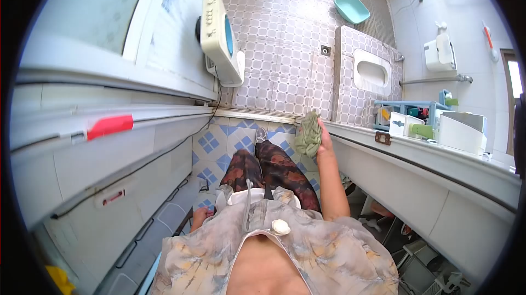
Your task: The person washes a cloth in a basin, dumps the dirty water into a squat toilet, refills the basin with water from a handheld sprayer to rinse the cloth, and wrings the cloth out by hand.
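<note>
A crumpled olive-green cloth (308, 135) is bunched in my right hand (325, 140), whose fingers are wrapped round its right side. That arm reaches forward, holding the cloth above the blue-and-white floor tiles near the doorway sill. My left hand (202, 216) hangs low beside my left hip, partly covered by my sleeve. Its fingers look curled in, and whatever they may hold is hidden.
A raised sill (257, 114) crosses the doorway. Beyond it are a squat toilet (372, 71), a turquoise basin (352, 9) and a cream fan-like appliance (215, 32) with a dark cord. A blue rack (408, 109) stands right; grey bins (159, 226) line the left.
</note>
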A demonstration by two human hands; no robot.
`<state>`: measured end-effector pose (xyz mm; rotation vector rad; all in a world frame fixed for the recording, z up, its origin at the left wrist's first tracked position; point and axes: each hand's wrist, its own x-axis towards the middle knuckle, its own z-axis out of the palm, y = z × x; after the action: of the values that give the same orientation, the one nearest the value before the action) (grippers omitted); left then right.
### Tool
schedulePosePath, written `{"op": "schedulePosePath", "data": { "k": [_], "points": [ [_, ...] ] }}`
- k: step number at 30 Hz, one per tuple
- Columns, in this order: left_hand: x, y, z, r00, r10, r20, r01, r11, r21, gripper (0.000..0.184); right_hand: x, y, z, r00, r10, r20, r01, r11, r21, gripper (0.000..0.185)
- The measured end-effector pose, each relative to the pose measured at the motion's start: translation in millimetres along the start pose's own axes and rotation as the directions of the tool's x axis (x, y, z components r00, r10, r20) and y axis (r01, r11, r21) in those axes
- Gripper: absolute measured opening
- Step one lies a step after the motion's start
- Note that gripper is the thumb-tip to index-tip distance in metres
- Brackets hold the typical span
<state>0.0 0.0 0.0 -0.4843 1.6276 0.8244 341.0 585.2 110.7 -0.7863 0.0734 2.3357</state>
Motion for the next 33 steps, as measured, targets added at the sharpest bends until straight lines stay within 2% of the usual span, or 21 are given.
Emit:
{"op": "schedulePosePath", "data": {
  "k": [2, 3, 6, 9, 12, 15, 18, 21, 25, 32, 33],
  "points": [
    [-17, 23, -4, 0.998, 0.016, -0.062, -0.010, 0.995, 0.098, 0.045, 11, 21, 14, 0.996, 0.030, -0.079, -0.023, 0.996, 0.089, 0.038],
    [-4, 39, 65, 1.000, -0.003, -0.025, 0.006, 0.991, 0.133, 0.045, 23, -81, 24, 0.994, -0.042, -0.097, 0.043, 0.999, 0.006, 0.037],
    [-14, 80, 88, 0.999, 0.000, -0.039, 0.009, 0.974, 0.226, 0.045, 47, -81, 38, 0.997, -0.031, -0.064, 0.035, 0.997, 0.064, 0.034],
    [-15, 124, 107, 0.999, 0.007, -0.031, 0.003, 0.955, 0.295, 0.044, 68, -98, 35, 0.981, -0.122, -0.152, 0.134, 0.988, 0.071, 0.036],
    [-6, 166, 132, 1.000, 0.015, -0.007, -0.011, 0.930, 0.368, 0.043, 86, -117, 31, 0.958, -0.139, -0.252, 0.164, 0.983, 0.083, 0.036],
    [8, 209, 157, 1.000, 0.015, 0.023, -0.024, 0.899, 0.437, 0.043, 106, -137, 27, 0.943, -0.196, -0.269, 0.234, 0.965, 0.116, 0.038],
    [25, 253, 191, 0.998, 0.010, 0.058, -0.038, 0.869, 0.493, 0.042, 130, -162, 31, 0.890, -0.198, -0.412, 0.273, 0.953, 0.129, 0.038],
    [48, 304, 236, 0.995, -0.016, 0.099, -0.041, 0.834, 0.551, 0.042, 175, -198, -1, 0.841, -0.292, -0.456, 0.386, 0.914, 0.126, 0.037],
    [67, 382, 286, 0.994, -0.035, 0.104, -0.029, 0.830, 0.556, 0.041, 214, -232, 16, 0.793, -0.234, -0.563, 0.356, 0.927, 0.117, 0.037],
    [94, 488, 377, 0.990, -0.041, 0.137, -0.053, 0.783, 0.620, 0.040, 215, -278, 19, 0.863, -0.230, -0.449, 0.351, 0.913, 0.207, 0.035],
    [97, 500, 392, 0.988, -0.045, 0.149, -0.061, 0.770, 0.635, 0.040, 211, -286, 21, 0.839, -0.256, -0.481, 0.393, 0.896, 0.208, 0.034]
  ]
}}
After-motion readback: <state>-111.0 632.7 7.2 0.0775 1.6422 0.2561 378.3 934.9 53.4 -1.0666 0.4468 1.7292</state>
